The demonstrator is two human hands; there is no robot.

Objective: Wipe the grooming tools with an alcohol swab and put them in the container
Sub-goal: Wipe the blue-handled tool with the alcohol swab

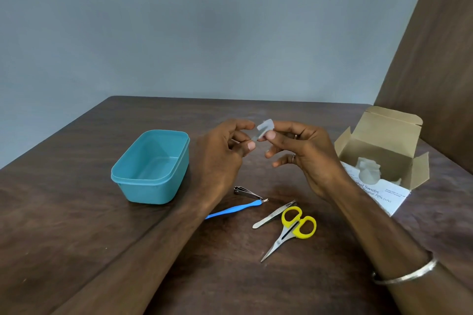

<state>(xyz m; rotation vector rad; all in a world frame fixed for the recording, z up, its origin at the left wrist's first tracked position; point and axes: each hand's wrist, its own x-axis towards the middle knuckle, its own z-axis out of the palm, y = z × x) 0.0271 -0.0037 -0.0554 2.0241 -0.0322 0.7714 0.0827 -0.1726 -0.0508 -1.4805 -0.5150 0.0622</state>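
Note:
Both hands are raised above the middle of the table and pinch a small white swab packet [263, 128] between them. My left hand [225, 151] holds its left edge, my right hand [302, 153] its right edge between thumb and forefinger. Below them on the table lie a metal nail clipper [246, 192], a blue-handled cuticle tool [235, 209], steel tweezers [273, 215] and small scissors with yellow handles [291, 230]. A teal plastic container [143, 181] stands open and empty to the left.
An open cardboard box of alcohol swabs [384, 161] sits at the right, with white packets inside. A brown wooden panel [435, 71] rises at the far right behind it. The dark wooden table [76, 225] meets a grey wall at the back.

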